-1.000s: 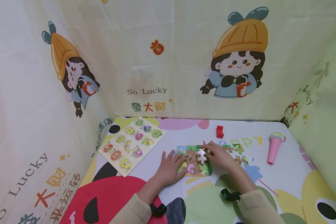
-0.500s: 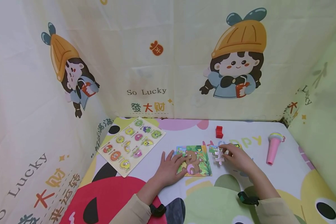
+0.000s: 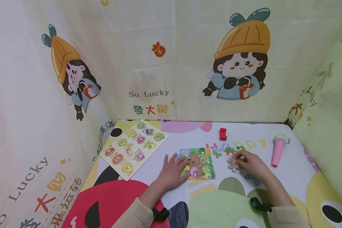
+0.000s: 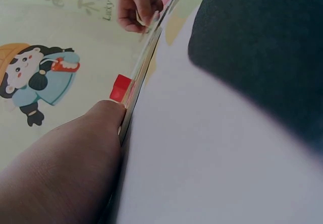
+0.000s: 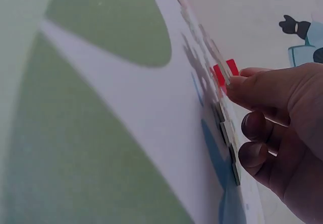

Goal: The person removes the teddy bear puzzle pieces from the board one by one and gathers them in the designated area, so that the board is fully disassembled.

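My left hand [image 3: 174, 171] lies with spread fingers on the left side of a bear picture board [image 3: 205, 167] in the head view. To the right of that board, my right hand [image 3: 252, 164] pinches a jigsaw piece [image 3: 232, 164] between thumb and fingers. The right wrist view shows the piece edge-on at the fingertips, above other loose pieces [image 5: 228, 141] on the table. One loose green jigsaw piece [image 3: 217, 152] lies between board and hand. More joined or touching pieces [image 3: 231, 148] are just behind the held one, partly hidden by the hand.
A cream fruit sticker sheet [image 3: 134, 148] lies at the left. A small red object [image 3: 223, 134] stands behind the pieces, and a pink toy microphone [image 3: 278, 151] lies at the right. Printed curtains [image 3: 188, 63] wall in the table's back and sides.
My right hand has carried the jigsaw piece rightward, from over the bear board to beside the loose pieces. The left hand has stayed on the board.
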The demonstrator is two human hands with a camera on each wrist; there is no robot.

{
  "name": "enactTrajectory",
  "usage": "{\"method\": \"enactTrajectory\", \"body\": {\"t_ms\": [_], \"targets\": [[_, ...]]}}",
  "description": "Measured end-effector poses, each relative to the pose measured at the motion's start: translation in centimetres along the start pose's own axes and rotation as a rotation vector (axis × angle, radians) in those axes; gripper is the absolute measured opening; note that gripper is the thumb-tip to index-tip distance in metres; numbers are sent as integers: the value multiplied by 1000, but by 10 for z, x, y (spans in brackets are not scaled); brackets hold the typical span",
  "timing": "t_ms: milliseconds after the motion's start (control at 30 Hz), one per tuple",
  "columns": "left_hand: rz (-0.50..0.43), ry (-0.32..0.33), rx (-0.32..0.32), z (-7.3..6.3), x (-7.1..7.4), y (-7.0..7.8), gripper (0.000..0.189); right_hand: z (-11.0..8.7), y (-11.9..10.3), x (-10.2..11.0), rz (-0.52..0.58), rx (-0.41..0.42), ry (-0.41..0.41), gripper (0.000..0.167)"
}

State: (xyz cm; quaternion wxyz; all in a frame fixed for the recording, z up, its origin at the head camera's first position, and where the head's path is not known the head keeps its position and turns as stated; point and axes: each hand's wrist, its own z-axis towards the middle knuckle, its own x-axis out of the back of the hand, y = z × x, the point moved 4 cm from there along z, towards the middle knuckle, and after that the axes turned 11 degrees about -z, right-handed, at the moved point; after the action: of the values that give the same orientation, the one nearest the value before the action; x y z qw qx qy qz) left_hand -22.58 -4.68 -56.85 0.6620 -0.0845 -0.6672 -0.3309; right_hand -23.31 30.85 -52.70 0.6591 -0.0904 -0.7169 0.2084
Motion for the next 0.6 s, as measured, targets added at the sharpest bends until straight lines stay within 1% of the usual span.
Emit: {"method": "enactTrajectory", "body": {"t_ms": [100, 167, 300, 600], "targets": [[0, 3, -2, 0, 1, 1, 61, 0, 2, -3, -15, 13, -2, 12], [-2, 2, -1, -1, 2, 1, 61, 0, 3, -4, -27, 31, 16, 10], [-6, -3, 4, -1, 4, 2, 61, 0, 2, -5, -45, 75, 57, 11], [-21, 0, 12, 0, 3, 0, 60, 1, 0, -5, -81, 114, 71, 12]]}}
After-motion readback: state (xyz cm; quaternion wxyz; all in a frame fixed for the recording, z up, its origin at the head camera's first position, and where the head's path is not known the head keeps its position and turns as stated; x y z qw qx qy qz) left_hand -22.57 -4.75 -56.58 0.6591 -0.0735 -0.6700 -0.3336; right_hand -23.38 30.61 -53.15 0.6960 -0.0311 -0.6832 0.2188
